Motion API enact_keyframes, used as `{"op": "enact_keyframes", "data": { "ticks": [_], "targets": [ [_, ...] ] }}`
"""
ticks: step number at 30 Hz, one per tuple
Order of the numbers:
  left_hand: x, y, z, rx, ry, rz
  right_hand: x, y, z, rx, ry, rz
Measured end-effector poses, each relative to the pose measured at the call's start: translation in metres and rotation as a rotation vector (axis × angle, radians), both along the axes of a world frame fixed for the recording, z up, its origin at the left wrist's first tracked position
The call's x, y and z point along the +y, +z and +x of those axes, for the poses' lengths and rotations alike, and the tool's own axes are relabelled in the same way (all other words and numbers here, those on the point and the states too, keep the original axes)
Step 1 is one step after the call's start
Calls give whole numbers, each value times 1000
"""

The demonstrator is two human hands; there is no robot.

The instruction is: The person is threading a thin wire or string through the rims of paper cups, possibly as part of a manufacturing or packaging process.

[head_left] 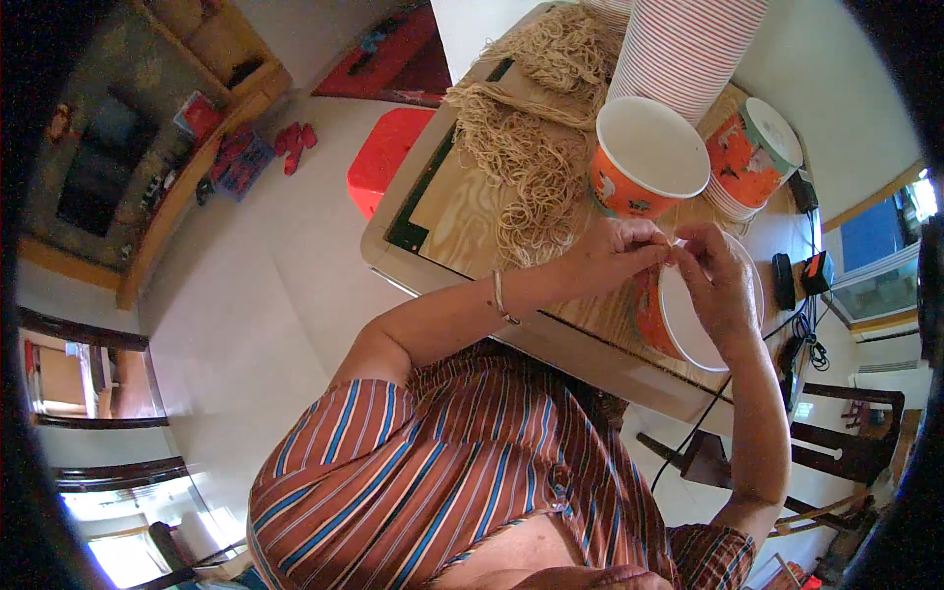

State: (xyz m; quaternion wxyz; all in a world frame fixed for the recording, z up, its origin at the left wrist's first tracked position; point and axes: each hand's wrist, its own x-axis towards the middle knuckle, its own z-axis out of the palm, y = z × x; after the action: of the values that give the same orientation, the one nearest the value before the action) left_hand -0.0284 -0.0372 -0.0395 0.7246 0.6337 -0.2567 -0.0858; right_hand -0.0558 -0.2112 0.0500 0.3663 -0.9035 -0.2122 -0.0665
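Observation:
My left hand (627,248), with a bracelet at its wrist, meets my right hand (716,283) over the table's right part. Thumb and fingers of both are pinched together at the fingertips. Whatever is between them is too small to make out. Just below is an orange paper bucket (657,320) with a white inside, partly hidden by my hands. A second orange paper bucket (644,182) stands upright right behind them, its white inside showing. Tangled beige strings (536,187) lie in a heap to the left, touching neither hand.
A tall stack of paper buckets (686,54) leans at the back. Beside it, an upturned orange bucket (755,157) tops a shorter stack. Black adapters (816,273) and cables (808,334) lie by the right edge. A red stool (385,157) stands left of the table (457,221).

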Motion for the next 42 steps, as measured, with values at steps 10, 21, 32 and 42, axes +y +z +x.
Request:
{"op": "enact_keyframes", "data": {
  "ticks": [10, 21, 32, 42],
  "targets": [
    [1, 3, 0, 17, -38, 0, -2, 2, -1, -145, 79, -92],
    [-1, 2, -3, 31, -34, -53, -8, -12, 8, 171, -37, 92],
    [2, -19, 4, 76, -112, -159, -11, -18, 11, 236, 2, 162],
    [4, -22, 2, 28, -67, -98, -6, -6, 4, 354, -53, 164]
  ]
}}
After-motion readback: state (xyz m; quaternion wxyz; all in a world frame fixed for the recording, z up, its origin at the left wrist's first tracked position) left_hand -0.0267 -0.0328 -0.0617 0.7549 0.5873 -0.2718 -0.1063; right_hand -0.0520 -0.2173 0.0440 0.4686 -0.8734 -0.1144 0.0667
